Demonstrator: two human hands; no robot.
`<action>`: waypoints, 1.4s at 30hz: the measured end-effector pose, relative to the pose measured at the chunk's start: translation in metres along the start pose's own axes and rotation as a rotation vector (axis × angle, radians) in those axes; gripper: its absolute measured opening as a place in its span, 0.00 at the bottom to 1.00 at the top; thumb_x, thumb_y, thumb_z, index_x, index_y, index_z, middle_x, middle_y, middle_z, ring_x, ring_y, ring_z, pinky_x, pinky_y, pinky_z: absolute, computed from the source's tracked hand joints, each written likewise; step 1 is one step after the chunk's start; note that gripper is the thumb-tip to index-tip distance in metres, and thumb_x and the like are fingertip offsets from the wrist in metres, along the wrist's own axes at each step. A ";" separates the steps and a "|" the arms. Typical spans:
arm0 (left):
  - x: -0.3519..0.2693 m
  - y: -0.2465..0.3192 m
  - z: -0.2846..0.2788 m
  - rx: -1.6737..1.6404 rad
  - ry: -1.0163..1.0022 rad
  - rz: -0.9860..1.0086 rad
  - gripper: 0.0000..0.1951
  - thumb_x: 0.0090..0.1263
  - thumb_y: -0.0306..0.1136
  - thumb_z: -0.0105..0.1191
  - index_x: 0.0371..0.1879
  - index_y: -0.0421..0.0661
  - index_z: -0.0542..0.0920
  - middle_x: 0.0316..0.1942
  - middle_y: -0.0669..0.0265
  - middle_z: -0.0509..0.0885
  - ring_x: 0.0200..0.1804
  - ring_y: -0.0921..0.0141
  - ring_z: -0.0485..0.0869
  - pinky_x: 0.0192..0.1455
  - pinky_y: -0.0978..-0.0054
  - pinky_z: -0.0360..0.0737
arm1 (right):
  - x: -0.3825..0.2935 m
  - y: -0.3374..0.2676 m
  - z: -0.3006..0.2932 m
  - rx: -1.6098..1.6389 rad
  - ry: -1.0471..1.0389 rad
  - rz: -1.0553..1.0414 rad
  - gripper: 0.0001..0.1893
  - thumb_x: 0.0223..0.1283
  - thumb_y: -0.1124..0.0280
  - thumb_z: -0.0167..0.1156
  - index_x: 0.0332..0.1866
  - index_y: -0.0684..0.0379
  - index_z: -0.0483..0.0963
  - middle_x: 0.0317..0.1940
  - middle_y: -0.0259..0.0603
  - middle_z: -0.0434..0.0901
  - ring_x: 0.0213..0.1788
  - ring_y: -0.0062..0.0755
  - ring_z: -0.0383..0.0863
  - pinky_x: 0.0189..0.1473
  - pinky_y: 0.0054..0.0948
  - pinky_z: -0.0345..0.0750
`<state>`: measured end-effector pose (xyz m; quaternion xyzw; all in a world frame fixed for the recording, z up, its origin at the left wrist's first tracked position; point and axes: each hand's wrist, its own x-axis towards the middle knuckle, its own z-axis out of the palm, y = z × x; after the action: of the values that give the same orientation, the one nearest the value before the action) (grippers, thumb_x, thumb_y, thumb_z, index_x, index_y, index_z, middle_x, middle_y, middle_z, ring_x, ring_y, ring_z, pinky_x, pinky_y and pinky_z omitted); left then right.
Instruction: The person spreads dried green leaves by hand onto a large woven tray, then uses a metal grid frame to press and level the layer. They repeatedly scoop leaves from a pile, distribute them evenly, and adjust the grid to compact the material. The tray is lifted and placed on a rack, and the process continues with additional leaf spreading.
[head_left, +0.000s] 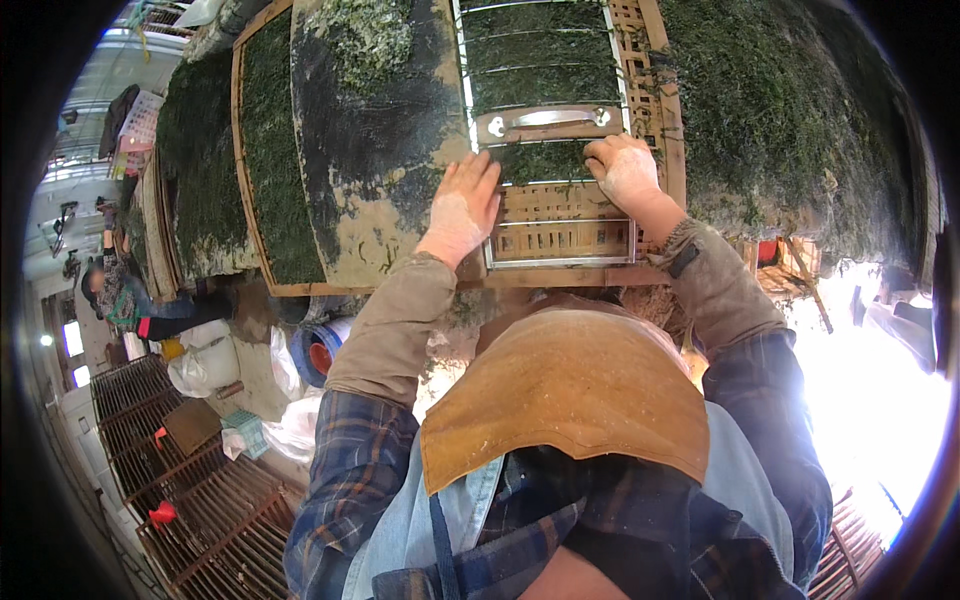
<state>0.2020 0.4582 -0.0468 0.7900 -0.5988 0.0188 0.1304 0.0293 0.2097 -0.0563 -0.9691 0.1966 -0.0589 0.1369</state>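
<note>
A narrow metal frame with crossbars (559, 262) lies on a slatted wooden tray (559, 206), with dark green leafy matter (540, 82) under and between the bars. A wooden crosspiece with a metal handle (550, 120) spans the frame. My left hand (463, 206) rests at the frame's left side, fingers extended over the edge of the green strip. My right hand (626, 169) has its fingers curled at the strip's right end, just below the crosspiece; whether it pinches any leaves cannot be told.
A dark, worn board (367, 150) bearing a pale green clump (367, 37) lies left of the frame. Large green heaps (780, 127) stand at both sides. Slatted racks (217, 525), a blue bucket (304, 352) and white bags are lower left; another person (120, 292) is at far left.
</note>
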 end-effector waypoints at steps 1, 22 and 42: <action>-0.001 0.004 0.004 0.028 -0.002 -0.013 0.27 0.67 0.29 0.59 0.68 0.44 0.77 0.70 0.46 0.74 0.73 0.47 0.73 0.77 0.46 0.68 | 0.001 0.006 -0.003 0.122 0.061 -0.054 0.11 0.66 0.62 0.63 0.50 0.51 0.84 0.43 0.41 0.86 0.52 0.45 0.83 0.56 0.46 0.78; 0.096 0.057 0.032 -0.393 0.025 0.012 0.09 0.68 0.35 0.61 0.42 0.45 0.86 0.37 0.53 0.88 0.43 0.50 0.87 0.47 0.55 0.84 | -0.073 0.002 0.017 -0.073 0.090 -0.157 0.34 0.67 0.57 0.62 0.75 0.63 0.67 0.75 0.49 0.69 0.80 0.45 0.65 0.82 0.58 0.50; -0.163 -0.002 -0.025 -0.424 0.390 -0.522 0.08 0.66 0.25 0.59 0.41 0.43 0.88 0.43 0.55 0.90 0.49 0.52 0.88 0.55 0.59 0.83 | -0.005 -0.031 -0.014 0.053 0.188 -0.502 0.09 0.57 0.69 0.64 0.43 0.55 0.83 0.42 0.36 0.83 0.49 0.44 0.80 0.55 0.45 0.75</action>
<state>0.1611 0.6181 -0.0536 0.8530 -0.3322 0.0108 0.4025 0.0341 0.2358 -0.0341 -0.9739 -0.0394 -0.1860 0.1243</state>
